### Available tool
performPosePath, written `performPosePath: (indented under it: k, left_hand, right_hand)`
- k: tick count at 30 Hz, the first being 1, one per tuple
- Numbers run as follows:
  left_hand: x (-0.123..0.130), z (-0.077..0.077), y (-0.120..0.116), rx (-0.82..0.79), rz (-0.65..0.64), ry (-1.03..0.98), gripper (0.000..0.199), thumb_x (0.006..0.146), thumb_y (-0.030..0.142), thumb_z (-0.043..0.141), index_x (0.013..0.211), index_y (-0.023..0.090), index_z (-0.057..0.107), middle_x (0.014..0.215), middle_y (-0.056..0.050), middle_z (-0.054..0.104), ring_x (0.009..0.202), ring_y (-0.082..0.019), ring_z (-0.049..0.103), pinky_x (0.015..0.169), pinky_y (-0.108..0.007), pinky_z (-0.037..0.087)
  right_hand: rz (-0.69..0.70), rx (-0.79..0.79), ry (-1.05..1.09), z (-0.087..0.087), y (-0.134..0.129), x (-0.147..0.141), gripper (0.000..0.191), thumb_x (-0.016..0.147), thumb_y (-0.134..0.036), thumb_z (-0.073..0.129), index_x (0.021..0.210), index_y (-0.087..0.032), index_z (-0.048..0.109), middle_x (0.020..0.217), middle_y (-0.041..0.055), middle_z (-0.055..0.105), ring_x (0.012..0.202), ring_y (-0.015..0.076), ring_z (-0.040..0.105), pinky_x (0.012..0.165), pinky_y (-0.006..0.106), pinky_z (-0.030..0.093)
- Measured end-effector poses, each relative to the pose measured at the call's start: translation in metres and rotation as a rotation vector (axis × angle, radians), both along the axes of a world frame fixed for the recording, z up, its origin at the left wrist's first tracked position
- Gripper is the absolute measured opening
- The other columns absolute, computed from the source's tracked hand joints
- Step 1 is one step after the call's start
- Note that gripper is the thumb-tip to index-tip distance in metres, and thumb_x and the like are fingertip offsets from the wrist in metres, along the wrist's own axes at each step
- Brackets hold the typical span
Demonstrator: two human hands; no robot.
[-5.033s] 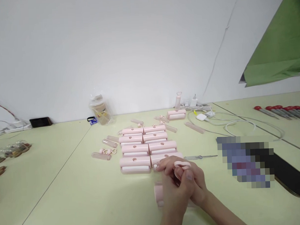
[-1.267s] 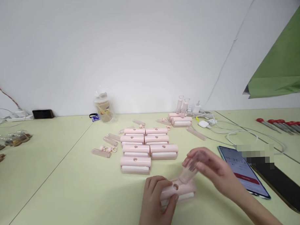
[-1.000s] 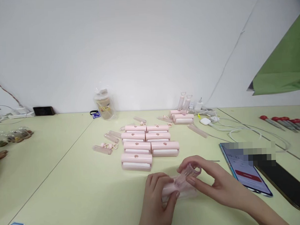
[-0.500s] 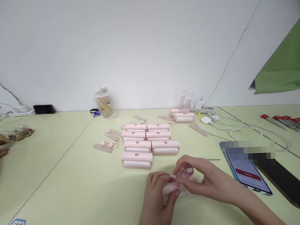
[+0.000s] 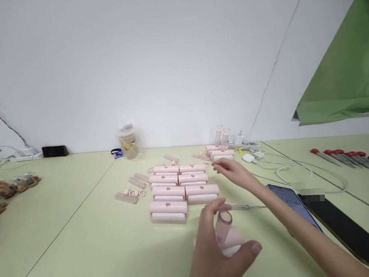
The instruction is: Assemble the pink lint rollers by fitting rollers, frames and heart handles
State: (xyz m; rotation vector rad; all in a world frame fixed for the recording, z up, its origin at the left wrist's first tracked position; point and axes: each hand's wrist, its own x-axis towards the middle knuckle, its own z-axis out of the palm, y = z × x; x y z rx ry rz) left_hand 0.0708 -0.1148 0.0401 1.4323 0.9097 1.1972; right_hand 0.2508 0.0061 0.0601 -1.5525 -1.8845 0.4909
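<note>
My left hand (image 5: 216, 242) is spread around a clear pinkish tube (image 5: 223, 226), thumb and fingers apart. This tube stands upright at a pink roller case (image 5: 234, 235), which is partly hidden by the hand. Farther back, my right hand (image 5: 229, 171) reaches over the table, its fingers loosely stretched beside a small heart-topped piece (image 5: 206, 164); nothing shows in them. Several pink roller cases (image 5: 170, 193) lie in rows left of my hands. Clear tubes (image 5: 137, 182) and heart-topped pieces (image 5: 141, 193) are scattered around them.
Two tubes with heart tops (image 5: 222, 137) stand on cases at the back. White cables (image 5: 294, 167), a lit phone (image 5: 288, 199) and a dark phone (image 5: 332, 218) lie right. A bagged cup (image 5: 128, 144) stands by the wall. Another person's hand (image 5: 1, 188) is far left.
My right hand has left the tube and moved back across the table. My left hand has opened around the upright tube. The view has tilted up slightly.
</note>
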Motion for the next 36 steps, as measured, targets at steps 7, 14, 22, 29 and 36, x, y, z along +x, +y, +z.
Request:
performPosePath:
  k: [7, 14, 22, 29, 36]
  left_hand:
    - [0.019, -0.005, 0.012, -0.079, -0.091, -0.127, 0.025, 0.079, 0.041, 0.054, 0.069, 0.018, 0.049, 0.063, 0.002, 0.045, 0.064, -0.013, 0.043, 0.064, -0.026, 0.036]
    - [0.017, -0.009, 0.012, -0.077, -0.087, -0.144, 0.028, 0.073, 0.044, 0.061, 0.075, 0.017, 0.054, 0.064, 0.002, 0.043, 0.062, -0.012, 0.039, 0.061, -0.024, 0.034]
    - [0.009, -0.011, 0.017, -0.016, -0.282, -0.257, 0.051, 0.079, 0.064, 0.042, 0.085, 0.015, 0.054, 0.055, 0.003, 0.042, 0.053, -0.012, 0.038, 0.054, -0.024, 0.030]
    - [0.007, -0.013, 0.018, 0.025, -0.259, -0.272, 0.057, 0.079, 0.066, 0.040, 0.094, 0.014, 0.059, 0.064, -0.002, 0.052, 0.060, -0.015, 0.048, 0.057, -0.026, 0.036]
    - [0.017, -0.019, 0.016, -0.184, -0.188, -0.497, 0.061, 0.072, 0.072, 0.043, 0.079, 0.015, 0.064, 0.063, -0.002, 0.052, 0.056, -0.014, 0.043, 0.053, -0.026, 0.035]
  right_hand:
    - [-0.033, -0.064, -0.101, -0.043, 0.086, 0.002, 0.025, 0.089, -0.027, 0.053, 0.111, -0.017, 0.055, 0.114, 0.0073, 0.057, 0.095, 0.0201, 0.058, 0.079, 0.040, 0.049]
    - [-0.099, -0.009, 0.137, -0.042, 0.063, 0.015, 0.027, 0.088, -0.029, 0.054, 0.111, -0.015, 0.054, 0.108, 0.0068, 0.059, 0.089, 0.0197, 0.060, 0.076, 0.040, 0.050]
    - [0.120, 0.002, 0.576, 0.011, -0.059, -0.015, 0.030, 0.091, -0.048, 0.039, 0.096, -0.021, 0.052, 0.101, 0.0085, 0.067, 0.089, 0.0197, 0.064, 0.080, 0.036, 0.051]
    - [0.301, -0.111, 0.734, 0.011, -0.115, -0.046, 0.017, 0.085, -0.037, 0.056, 0.096, -0.024, 0.057, 0.101, 0.0073, 0.065, 0.064, 0.0150, 0.061, 0.055, 0.027, 0.050]
    - [0.356, -0.010, 0.569, 0.019, -0.118, -0.048, 0.014, 0.088, -0.025, 0.051, 0.097, -0.024, 0.062, 0.088, 0.0042, 0.060, 0.068, 0.0151, 0.057, 0.062, 0.029, 0.048]
